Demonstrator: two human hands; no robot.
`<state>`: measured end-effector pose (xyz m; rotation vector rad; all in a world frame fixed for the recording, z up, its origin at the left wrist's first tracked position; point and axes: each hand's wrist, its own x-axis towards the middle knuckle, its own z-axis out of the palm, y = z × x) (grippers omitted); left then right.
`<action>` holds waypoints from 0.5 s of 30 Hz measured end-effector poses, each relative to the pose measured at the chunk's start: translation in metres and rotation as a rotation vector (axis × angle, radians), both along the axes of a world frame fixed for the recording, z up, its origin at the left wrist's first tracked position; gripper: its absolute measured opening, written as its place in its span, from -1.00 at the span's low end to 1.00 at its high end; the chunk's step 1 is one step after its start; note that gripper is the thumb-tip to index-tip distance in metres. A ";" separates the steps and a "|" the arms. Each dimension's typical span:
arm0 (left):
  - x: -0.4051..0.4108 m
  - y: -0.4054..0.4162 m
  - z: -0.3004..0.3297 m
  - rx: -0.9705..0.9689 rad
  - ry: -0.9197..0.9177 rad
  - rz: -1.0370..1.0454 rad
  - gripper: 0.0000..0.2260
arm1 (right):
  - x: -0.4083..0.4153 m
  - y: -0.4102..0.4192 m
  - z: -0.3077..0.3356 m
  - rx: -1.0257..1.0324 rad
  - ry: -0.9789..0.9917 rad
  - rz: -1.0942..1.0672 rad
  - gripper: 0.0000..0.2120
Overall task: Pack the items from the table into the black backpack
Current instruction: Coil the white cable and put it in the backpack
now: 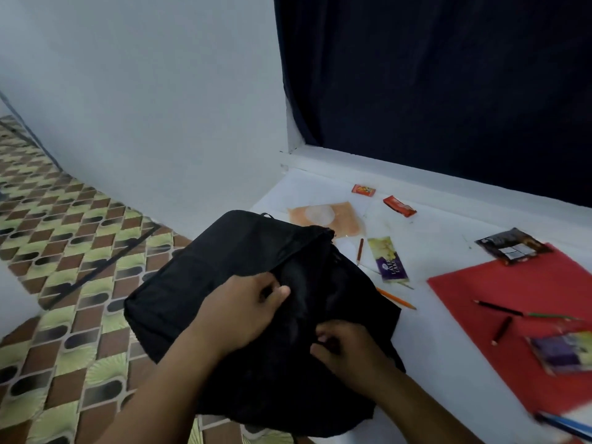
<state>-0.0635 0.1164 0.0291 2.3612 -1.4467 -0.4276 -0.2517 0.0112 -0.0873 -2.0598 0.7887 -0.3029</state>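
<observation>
Your backpack lies slumped on the near left corner of the white counter, part of it hanging over the edge above the patterned floor. Your left hand pinches a fold of the black fabric near the top flap, thumb and fingers curled on it, and your right hand has its fingers curled into the fabric just nearer you, apparently at the zip or the opening's edge; whether it holds a zip pull is too dark to tell. That looks like opening the bag, so the packing has barely begun: nothing shows inside it, and everything is out on the counter. Just right of the bag lie a layer-cake packet, a brown pencil and an orange pencil partly under the bag's edge. Beyond the bag sits an orange sheet, with two small red wrappers farther back near the sill. To the right a red folder carries a dark packet, a black pencil, a short dark pencil and a blurred purple packet; something blue shows blurred at the near right edge. All of that is left to go in.
</observation>
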 end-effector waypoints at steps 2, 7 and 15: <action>-0.007 -0.012 -0.013 -0.045 0.033 -0.029 -0.81 | -0.008 -0.002 0.008 -0.063 0.011 -0.057 -0.77; -0.022 -0.029 -0.055 -0.094 0.064 -0.240 -0.80 | -0.035 -0.003 0.025 -0.193 -0.112 -0.267 -0.86; -0.060 -0.056 -0.105 -0.067 0.243 -0.586 -0.67 | -0.073 0.003 0.028 0.022 -0.254 -0.685 -0.88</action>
